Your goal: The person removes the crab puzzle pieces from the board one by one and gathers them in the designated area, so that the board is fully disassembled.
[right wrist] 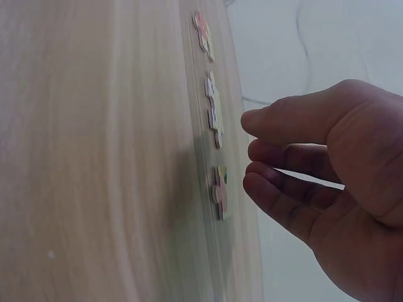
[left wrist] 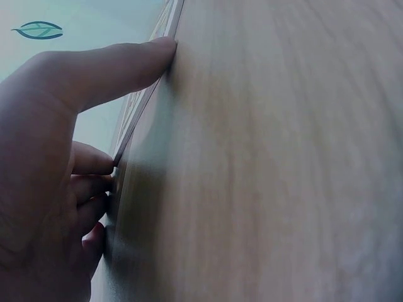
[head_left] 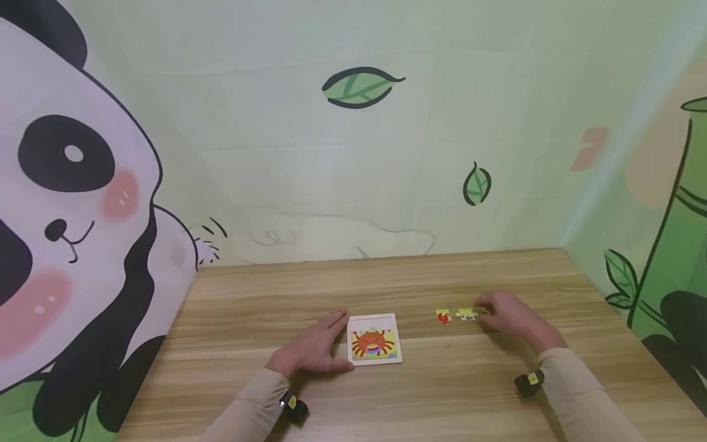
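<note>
A square white-framed jigsaw tray (head_left: 374,363) with a red crab picture lies flat on the table. The strip along its top is bare of pieces. My left hand (head_left: 312,347) holds the tray's left side, thumb at the near corner and fingertips at the far one; the left wrist view shows the thumb (left wrist: 135,66) against the edge. To the right, my right hand (head_left: 510,316) is over the rightmost jigsaw piece (right wrist: 221,192), its thumb and fingers loosely bent and apart from it. Beside that lie a yellow-and-white piece (head_left: 466,314) and a red-and-yellow piece (head_left: 443,317).
The wooden table (head_left: 436,399) meets a printed cloth backdrop (head_left: 265,153) along its far edge. A large panda (head_left: 83,202) is drawn at the left, and green bamboo (head_left: 668,270) at the right. Both wrists carry small black cameras (head_left: 529,383).
</note>
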`<state>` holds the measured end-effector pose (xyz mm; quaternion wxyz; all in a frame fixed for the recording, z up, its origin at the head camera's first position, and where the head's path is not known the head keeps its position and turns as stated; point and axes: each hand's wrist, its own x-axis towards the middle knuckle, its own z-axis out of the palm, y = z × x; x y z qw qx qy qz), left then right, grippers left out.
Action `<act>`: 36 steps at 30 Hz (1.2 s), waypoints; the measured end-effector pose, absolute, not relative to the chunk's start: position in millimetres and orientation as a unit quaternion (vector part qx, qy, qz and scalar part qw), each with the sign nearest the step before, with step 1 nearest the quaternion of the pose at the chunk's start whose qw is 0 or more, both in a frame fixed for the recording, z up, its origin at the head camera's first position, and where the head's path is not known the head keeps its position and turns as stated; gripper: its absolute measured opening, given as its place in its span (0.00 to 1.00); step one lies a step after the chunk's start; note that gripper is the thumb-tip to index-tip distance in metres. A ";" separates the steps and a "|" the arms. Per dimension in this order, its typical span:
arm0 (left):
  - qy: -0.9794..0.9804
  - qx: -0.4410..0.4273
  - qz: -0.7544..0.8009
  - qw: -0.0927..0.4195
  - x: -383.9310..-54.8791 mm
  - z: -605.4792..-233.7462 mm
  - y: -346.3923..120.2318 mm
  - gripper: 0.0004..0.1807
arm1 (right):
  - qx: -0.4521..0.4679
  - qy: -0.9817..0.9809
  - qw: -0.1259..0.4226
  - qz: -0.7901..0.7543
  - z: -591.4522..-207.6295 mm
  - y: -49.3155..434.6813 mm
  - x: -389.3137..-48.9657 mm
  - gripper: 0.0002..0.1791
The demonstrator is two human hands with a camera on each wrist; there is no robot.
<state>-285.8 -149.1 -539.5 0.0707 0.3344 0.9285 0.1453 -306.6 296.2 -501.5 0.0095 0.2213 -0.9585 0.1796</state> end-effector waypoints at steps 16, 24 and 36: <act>0.928 0.332 0.152 0.076 -285.4 -538.6 -148.6 0.59 | 0.220 -0.953 -0.022 0.207 -495.2 265.4 -303.9 0.17; 0.929 0.331 0.146 0.077 -285.8 -538.6 -148.1 0.59 | 0.234 -0.947 -0.028 0.220 -494.5 248.6 -304.1 0.18; 0.928 0.334 0.147 0.077 -285.4 -537.8 -148.0 0.59 | 0.263 -0.937 -0.020 0.229 -495.5 228.6 -304.5 0.17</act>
